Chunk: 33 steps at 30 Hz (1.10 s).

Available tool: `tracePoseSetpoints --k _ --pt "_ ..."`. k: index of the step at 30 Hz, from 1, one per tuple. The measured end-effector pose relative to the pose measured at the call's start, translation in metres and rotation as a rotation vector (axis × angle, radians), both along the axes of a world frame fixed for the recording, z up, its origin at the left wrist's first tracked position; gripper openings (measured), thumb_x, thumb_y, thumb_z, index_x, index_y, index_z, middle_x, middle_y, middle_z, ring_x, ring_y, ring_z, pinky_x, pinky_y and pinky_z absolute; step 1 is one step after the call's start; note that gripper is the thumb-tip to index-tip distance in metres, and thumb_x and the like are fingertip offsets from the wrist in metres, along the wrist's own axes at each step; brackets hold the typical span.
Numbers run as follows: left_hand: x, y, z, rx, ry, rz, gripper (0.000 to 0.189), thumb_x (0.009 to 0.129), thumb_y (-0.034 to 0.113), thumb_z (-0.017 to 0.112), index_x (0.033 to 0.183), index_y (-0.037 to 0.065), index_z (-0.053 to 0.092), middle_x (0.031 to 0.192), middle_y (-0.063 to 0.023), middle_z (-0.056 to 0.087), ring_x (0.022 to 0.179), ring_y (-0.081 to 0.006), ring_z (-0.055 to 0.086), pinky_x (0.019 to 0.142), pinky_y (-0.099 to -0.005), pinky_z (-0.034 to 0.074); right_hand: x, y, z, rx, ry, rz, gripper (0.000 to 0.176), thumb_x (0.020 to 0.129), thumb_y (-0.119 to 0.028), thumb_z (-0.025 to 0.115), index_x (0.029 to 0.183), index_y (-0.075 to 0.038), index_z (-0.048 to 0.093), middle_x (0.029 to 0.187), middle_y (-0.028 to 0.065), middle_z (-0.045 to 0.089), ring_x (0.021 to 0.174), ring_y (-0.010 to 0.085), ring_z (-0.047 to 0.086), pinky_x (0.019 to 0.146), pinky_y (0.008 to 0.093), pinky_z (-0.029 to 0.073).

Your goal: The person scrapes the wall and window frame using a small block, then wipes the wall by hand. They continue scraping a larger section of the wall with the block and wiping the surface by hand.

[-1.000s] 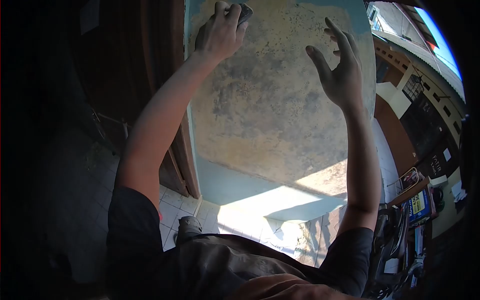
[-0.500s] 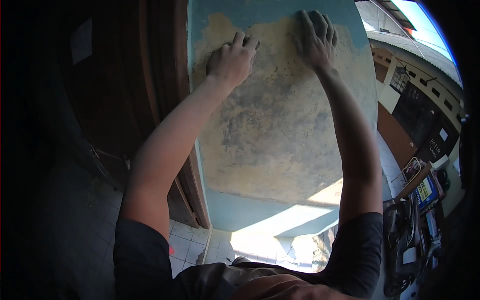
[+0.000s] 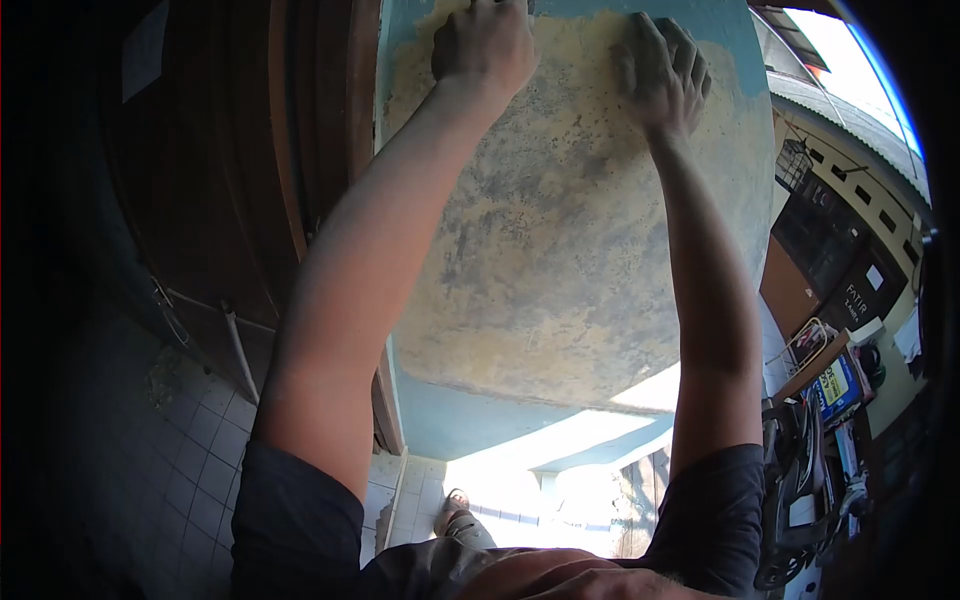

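In front of me stands a wall [image 3: 560, 300], painted blue, with a large bare patch of yellowish and grey mottled plaster. High on this patch, at the top edge of the view, my left hand [image 3: 487, 45] is pressed to the surface with its fingers curled. A dark edge shows beside those fingers; what it belongs to I cannot make out. To its right, my right hand [image 3: 662, 75] leans on the plaster near the blue paint, fingers stretched out, nothing seen in it.
A dark brown wooden door [image 3: 200, 130] and its frame border the wall on the left. Below lies a tiled floor [image 3: 205, 430], sunlit near my foot [image 3: 457, 500]. On the right are a dark stroller-like object [image 3: 795, 490], a blue and yellow box [image 3: 832, 390] and another building.
My left hand has slid up and slightly right across the wall. The right hand appears a little further right. My foot now shows below.
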<state>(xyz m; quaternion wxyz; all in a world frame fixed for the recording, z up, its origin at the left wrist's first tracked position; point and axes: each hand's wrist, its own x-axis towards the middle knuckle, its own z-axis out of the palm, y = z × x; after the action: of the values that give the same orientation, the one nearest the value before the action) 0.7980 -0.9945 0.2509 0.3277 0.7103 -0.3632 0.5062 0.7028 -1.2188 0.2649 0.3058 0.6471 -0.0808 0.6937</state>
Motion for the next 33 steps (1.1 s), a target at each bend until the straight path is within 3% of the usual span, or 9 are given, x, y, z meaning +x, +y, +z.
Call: tracePoseSetpoints --k 2,4,7,11,16,29,30,31,33 --pt "-0.007 -0.008 -0.004 -0.048 0.055 0.04 0.028 0.1 0.014 0.058 0.125 0.004 0.053 0.126 -0.0242 0.053 0.096 -0.0412 0.071 0.074 -0.0458 0.062 -0.003 0.006 -0.005 0.011 -0.006 -0.003 0.056 0.096 -0.057 0.057 0.148 -0.036 0.052 0.15 0.0035 0.05 0.14 0.0286 0.044 0.118 0.0479 0.032" --pt "-0.006 -0.009 -0.035 0.005 0.03 0.056 0.028 0.1 0.013 0.057 0.126 0.002 0.053 0.125 -0.0247 0.054 0.097 -0.0411 0.071 0.075 -0.0468 0.062 -0.009 0.02 -0.002 -0.119 -0.064 0.046 0.046 0.092 -0.023 0.063 0.137 -0.014 0.062 0.134 0.0168 0.058 0.124 0.038 0.053 0.105 0.05 0.043" --pt "-0.002 -0.004 -0.036 0.068 0.019 0.004 0.029 0.102 0.011 0.055 0.128 0.001 0.052 0.125 -0.0253 0.055 0.101 -0.0413 0.07 0.077 -0.0482 0.062 -0.01 0.014 -0.005 0.006 0.018 0.135 0.055 0.088 -0.028 0.065 0.141 -0.018 0.056 0.139 0.0134 0.054 0.13 0.0364 0.049 0.109 0.0499 0.038" --pt "-0.021 0.006 0.042 0.015 0.179 0.071 0.029 0.103 0.008 0.052 0.131 0.002 0.053 0.132 -0.0268 0.051 0.104 -0.0437 0.069 0.082 -0.0482 0.063 -0.008 0.01 0.0 -0.055 -0.023 0.068 0.054 0.089 -0.028 0.065 0.141 -0.017 0.057 0.138 0.0134 0.055 0.129 0.0354 0.051 0.107 0.0495 0.039" --pt "-0.045 0.006 -0.026 0.115 0.047 0.051 0.028 0.102 0.008 0.052 0.129 0.001 0.054 0.129 -0.028 0.055 0.103 -0.0425 0.07 0.083 -0.0476 0.062 -0.01 0.016 -0.005 -0.007 -0.013 0.143 0.053 0.088 -0.029 0.067 0.139 -0.018 0.058 0.135 0.0106 0.056 0.126 0.0326 0.052 0.103 0.0488 0.04" --pt "-0.018 0.003 0.005 0.166 0.002 -0.006 0.037 0.1 0.009 0.054 0.136 0.0 0.05 0.132 -0.0261 0.054 0.099 -0.0417 0.071 0.077 -0.0463 0.064 -0.006 0.019 -0.017 0.006 -0.052 0.077 0.05 0.09 -0.026 0.067 0.138 -0.016 0.059 0.136 0.0121 0.056 0.124 0.0359 0.051 0.105 0.0487 0.042" --pt "0.023 -0.029 0.02 -0.224 0.356 -0.234 0.034 0.102 0.009 0.051 0.135 0.0 0.051 0.141 -0.0265 0.052 0.099 -0.0417 0.071 0.076 -0.046 0.064 -0.005 0.02 -0.018 0.022 -0.036 0.082 0.05 0.09 -0.026 0.067 0.139 -0.016 0.058 0.137 0.0126 0.056 0.125 0.0364 0.051 0.106 0.0489 0.042" --pt "0.01 -0.023 0.029 -0.238 0.338 -0.245 0.034 0.102 0.009 0.051 0.135 0.0 0.051 0.141 -0.0265 0.052 0.099 -0.0417 0.071 0.076 -0.046 0.064 -0.002 0.016 -0.014 0.004 -0.052 0.077 0.05 0.09 -0.026 0.067 0.139 -0.016 0.058 0.137 0.0126 0.056 0.125 0.0364 0.051 0.106 0.0489 0.042" --pt "-0.019 -0.012 0.032 -0.027 0.104 0.029 0.033 0.103 0.011 0.051 0.134 0.0 0.051 0.147 -0.0275 0.049 0.103 -0.0425 0.07 0.075 -0.0472 0.063 0.002 0.006 -0.018 0.108 -0.041 -0.002 0.051 0.095 -0.051 0.063 0.144 -0.036 0.056 0.143 0.0009 0.054 0.132 0.028 0.049 0.115 0.0473 0.036"
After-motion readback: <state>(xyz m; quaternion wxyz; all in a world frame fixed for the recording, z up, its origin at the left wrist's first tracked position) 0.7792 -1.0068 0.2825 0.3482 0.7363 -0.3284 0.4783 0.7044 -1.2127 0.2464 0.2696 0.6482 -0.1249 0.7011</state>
